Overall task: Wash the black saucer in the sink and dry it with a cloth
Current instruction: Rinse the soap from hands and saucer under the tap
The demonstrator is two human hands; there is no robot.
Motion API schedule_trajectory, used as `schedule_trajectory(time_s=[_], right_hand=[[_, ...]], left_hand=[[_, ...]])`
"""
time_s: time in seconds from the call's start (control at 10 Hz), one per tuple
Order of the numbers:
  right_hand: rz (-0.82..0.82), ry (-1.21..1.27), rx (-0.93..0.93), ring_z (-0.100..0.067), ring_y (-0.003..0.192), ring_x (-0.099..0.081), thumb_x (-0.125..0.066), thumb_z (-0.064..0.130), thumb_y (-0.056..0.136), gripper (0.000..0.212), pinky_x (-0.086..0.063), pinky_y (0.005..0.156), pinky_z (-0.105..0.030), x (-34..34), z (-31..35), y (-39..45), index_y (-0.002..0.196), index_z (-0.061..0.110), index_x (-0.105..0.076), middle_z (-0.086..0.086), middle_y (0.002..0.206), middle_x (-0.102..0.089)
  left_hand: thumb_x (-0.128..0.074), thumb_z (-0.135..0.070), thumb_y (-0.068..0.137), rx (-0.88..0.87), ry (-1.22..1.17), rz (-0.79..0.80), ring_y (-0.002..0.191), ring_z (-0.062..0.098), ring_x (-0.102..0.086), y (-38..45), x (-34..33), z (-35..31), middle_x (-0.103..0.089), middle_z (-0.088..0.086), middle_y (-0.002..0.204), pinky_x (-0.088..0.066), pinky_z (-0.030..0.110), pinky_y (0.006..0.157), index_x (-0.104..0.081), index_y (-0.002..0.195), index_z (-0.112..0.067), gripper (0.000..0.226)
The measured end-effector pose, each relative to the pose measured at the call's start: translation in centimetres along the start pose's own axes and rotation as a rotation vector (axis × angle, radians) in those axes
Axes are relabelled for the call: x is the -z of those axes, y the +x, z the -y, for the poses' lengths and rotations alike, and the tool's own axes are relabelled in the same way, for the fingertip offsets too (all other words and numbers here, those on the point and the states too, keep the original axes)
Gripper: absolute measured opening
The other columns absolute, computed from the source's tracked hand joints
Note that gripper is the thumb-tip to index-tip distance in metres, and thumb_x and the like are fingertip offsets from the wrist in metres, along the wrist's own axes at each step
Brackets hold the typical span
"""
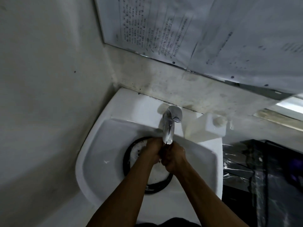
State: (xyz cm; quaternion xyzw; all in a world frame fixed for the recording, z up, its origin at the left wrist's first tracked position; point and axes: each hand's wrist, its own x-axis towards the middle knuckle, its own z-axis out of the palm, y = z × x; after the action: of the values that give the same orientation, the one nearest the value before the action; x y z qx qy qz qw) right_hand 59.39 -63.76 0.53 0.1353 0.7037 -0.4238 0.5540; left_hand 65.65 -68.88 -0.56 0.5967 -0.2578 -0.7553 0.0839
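Head view looks down on a white sink (91, 154) set into a wall corner, with both hands pressed together under the spout of a chrome tap (168, 126). The left hand (153, 150) and right hand (174, 155) are curled into each other, fingers closed; whether they hold anything small between them I cannot tell, though they seem to be rubbing or rinsing under the spout. No stream of water is clear enough to confirm.

Directly beneath the hands lies the black saucer (127, 159), resting flat in the bottom of the basin, its dark rim showing to the left of the hands and below the wrists, its middle pale with what looks like foam or water. It probably sits there so it catches whatever falls from the tap while both hands are busy above it.

Room is tight. The basin wall rises close on the left of the hands, and the spout hangs just over the knuckles, so lifting the saucer would likely mean tilting it toward the person. To the right of the hands a white container (206, 128) stands on the sink ledge, and beyond it something dark under clear plastic wrap (246, 161). A papered mirror (180, 30) hangs above. No cloth is in view, so drying appears still to come.
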Motion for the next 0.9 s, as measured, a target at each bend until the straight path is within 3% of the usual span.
schedule_trajectory(time_s=[0.1,0.2,0.3,0.4,0.5,0.6,0.7,0.8,0.9], right_hand=[[0.001,0.087,0.030,-0.011,0.024,-0.022,-0.035,0.017,0.096,0.044,-0.015,0.035,-0.010,1.6,0.1,-0.5,0.053,0.017,-0.031,0.001,0.035,-0.028],[-0.003,0.069,0.132,-0.010,0.025,-0.021,-0.035,0.019,0.096,0.039,-0.014,0.035,-0.010,3.8,-0.3,-1.0,0.057,0.017,-0.034,0.002,0.037,-0.030],[0.118,0.099,0.187,-0.010,0.028,-0.027,-0.038,0.030,0.099,0.040,-0.015,0.031,-0.012,6.3,-0.8,-1.2,0.062,0.017,-0.040,0.001,0.043,-0.036],[0.252,0.060,0.128,-0.015,0.038,-0.040,-0.040,0.050,0.094,0.051,-0.026,0.036,-0.017,7.5,-1.9,-2.2,0.066,0.011,-0.056,-0.006,0.057,-0.047],[0.151,-0.301,0.118,-0.017,0.042,-0.036,-0.034,0.042,0.096,0.044,-0.027,0.046,-0.020,7.5,-3.5,-2.3,0.061,0.017,-0.046,-0.006,0.055,-0.042],[0.117,-0.292,0.153,-0.020,0.047,-0.045,-0.036,0.020,0.090,0.022,-0.036,0.049,-0.022,7.9,-4.1,-3.3,0.083,0.014,-0.056,-0.013,0.068,-0.053],[0.101,-0.329,0.214,-0.021,0.049,-0.054,-0.047,0.013,0.095,0.037,-0.042,0.050,-0.025,8.9,-4.2,-3.8,0.125,0.026,-0.029,-0.016,0.068,-0.064],[0.133,-0.283,0.256,-0.020,0.047,-0.057,-0.059,0.005,0.092,0.043,-0.045,0.049,-0.023,9.3,-4.2,-4.3,0.126,0.015,-0.034,-0.020,0.073,-0.070],[0.049,-0.235,0.299,-0.021,0.064,-0.064,-0.077,0.007,0.080,0.046,-0.050,0.048,-0.026,10.3,-4.1,-4.0,0.119,0.008,-0.052,-0.014,0.087,-0.068]], left_hand=[[-0.054,-0.010,0.095,0.015,0.001,0.111,0.059,0.021,-0.057,0.3,-1.1,0.4,-0.063,0.010,0.071,-0.050,0.024,0.053,-0.057,0.076,-0.013,0.019],[-0.057,-0.005,0.093,0.008,-0.100,0.195,0.052,0.020,-0.065,-0.2,-0.9,1.1,-0.070,0.012,0.065,-0.050,0.023,0.048,-0.065,0.079,-0.003,0.016],[-0.057,-0.010,0.093,0.008,-0.142,0.209,0.062,0.021,-0.064,-0.9,-0.6,1.6,-0.072,0.007,0.067,-0.049,0.031,0.061,-0.067,0.090,-0.004,0.013],[-0.059,-0.016,0.093,0.010,-0.138,0.149,0.067,0.022,-0.062,-1.6,0.1,2.0,-0.071,0.007,0.073,-0.051,0.029,0.060,-0.067,0.087,-0.007,0.014],[-0.058,-0.019,0.092,0.026,-0.100,0.066,0.058,0.017,-0.057,-2.4,0.4,2.8,-0.064,0.004,0.070,-0.045,0.021,0.047,-0.062,0.074,-0.009,0.021],[-0.057,-0.018,0.092,0.005,-0.062,0.029,0.050,0.013,-0.055,-3.1,0.5,3.4,-0.062,0.004,0.069,-0.040,0.019,0.042,-0.063,0.078,-0.008,0.018],[-0.058,-0.019,0.092,-0.018,-0.024,-0.008,0.059,0.016,-0.060,-4.0,0.4,3.7,-0.068,0.007,0.078,-0.046,0.022,0.048,-0.069,0.094,-0.002,0.021],[-0.056,-0.021,0.094,-0.047,-0.038,-0.035,0.064,0.018,-0.062,-4.1,0.1,4.1,-0.070,0.007,0.079,-0.047,0.026,0.054,-0.069,0.093,-0.003,0.022],[-0.057,-0.014,0.093,-0.103,-0.077,-0.064,0.063,0.021,-0.059,-4.5,-0.5,4.0,-0.067,0.004,0.064,-0.049,0.028,0.056,-0.065,0.080,-0.007,0.017]])
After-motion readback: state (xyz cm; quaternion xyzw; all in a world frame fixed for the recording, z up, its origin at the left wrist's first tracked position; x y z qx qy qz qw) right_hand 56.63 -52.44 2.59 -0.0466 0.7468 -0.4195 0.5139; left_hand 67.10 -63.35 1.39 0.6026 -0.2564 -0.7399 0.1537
